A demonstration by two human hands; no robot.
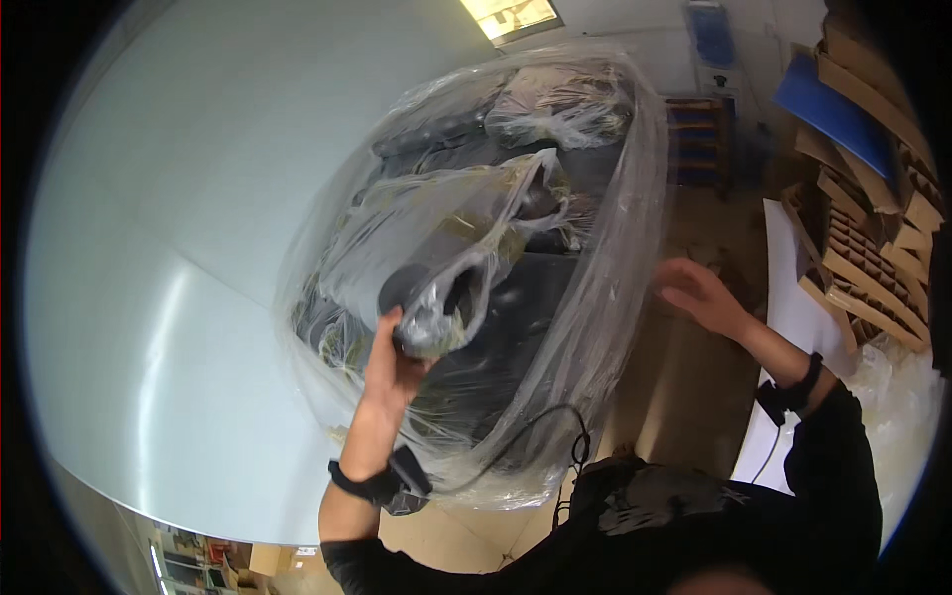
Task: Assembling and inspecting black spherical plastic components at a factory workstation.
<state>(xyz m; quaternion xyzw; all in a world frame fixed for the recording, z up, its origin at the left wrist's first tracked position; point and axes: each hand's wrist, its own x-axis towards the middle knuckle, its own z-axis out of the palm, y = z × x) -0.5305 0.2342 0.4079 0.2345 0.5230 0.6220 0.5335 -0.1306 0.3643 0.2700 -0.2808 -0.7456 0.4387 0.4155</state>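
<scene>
My left hand point(389, 365) grips the near end of a dark, rounded bundle in clear plastic film point(436, 309); what is inside the film I cannot make out. This bundle lies on top of a large heap of black, plastic-covered goods point(516, 307). A loose sheet of clear film point(625, 228) surrounds the heap. Off to the right of the heap, my right hand point(699, 296) hangs in the air, slightly blurred, with fingers apart and nothing in it. A second film-wrapped bundle point(560, 104) sits at the far end.
A smooth pale wall panel point(169, 297) borders the heap on the left. Stacked cardboard dividers point(863, 248) and a blue sheet point(833, 114) stand at the right, beside a white board point(783, 337). A black cable point(540, 415) crosses the near edge of the film.
</scene>
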